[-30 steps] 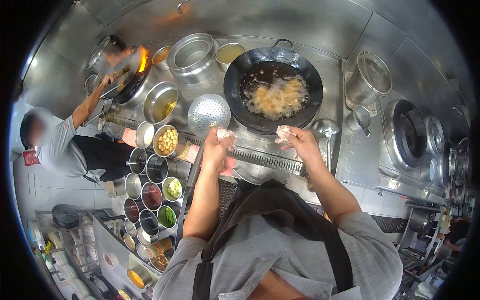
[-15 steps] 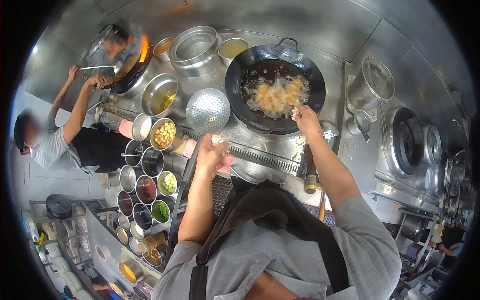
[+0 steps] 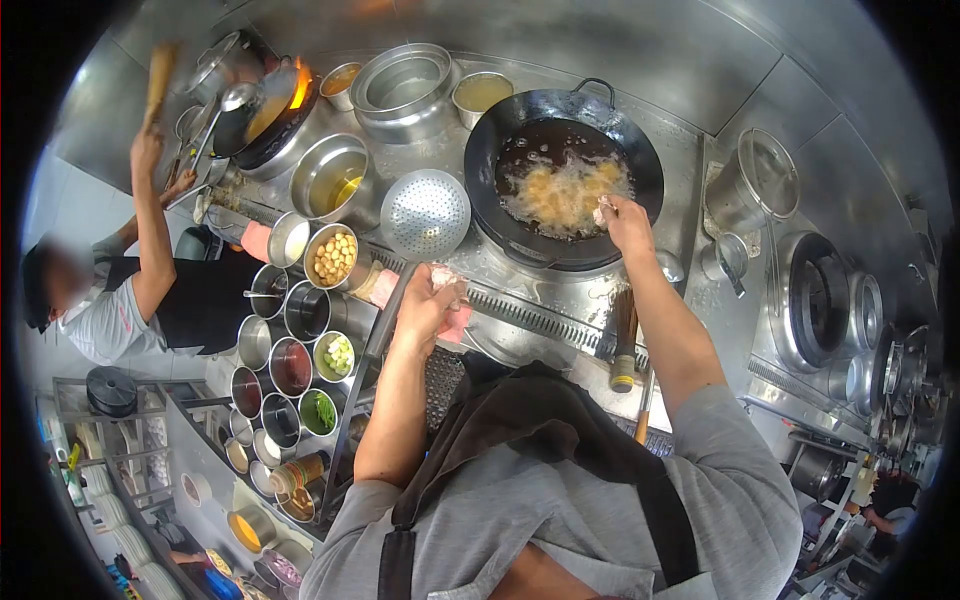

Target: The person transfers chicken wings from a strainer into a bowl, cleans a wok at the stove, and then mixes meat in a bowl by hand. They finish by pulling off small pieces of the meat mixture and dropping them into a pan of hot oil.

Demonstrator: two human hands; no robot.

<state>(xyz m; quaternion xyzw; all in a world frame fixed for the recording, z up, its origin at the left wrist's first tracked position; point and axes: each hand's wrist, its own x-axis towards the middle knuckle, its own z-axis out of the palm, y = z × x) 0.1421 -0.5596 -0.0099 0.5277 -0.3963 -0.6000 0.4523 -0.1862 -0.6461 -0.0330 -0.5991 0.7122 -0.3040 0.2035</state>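
My left hand (image 3: 425,308) is closed around a clump of pale, floury food pieces (image 3: 448,284), held over the stove's front edge. Over the near right part of a black wok (image 3: 484,150), my right hand (image 3: 630,228) pinches a small pale floury piece (image 3: 602,212) in its fingertips. Golden pieces (image 3: 565,195) fry in the wok's dark, bubbling oil, just left of those fingers. A round perforated strainer (image 3: 425,214) lies left of the wok, behind my left hand. Its kind aside, the pale food cannot be made out further.
At left, a co-worker (image 3: 140,290) works at a flaming wok (image 3: 262,125). Steel pots of ingredients, including one of round yellowish pieces (image 3: 332,257), crowd the left side. A bottle (image 3: 622,370) stands before my wok. A strainer pot (image 3: 755,180) is at right.
The view has shifted slightly. My right hand still pinches a pale piece at the wok, and my left still holds its clump. The co-worker has raised a long wooden-coloured tool; their flame looks smaller.
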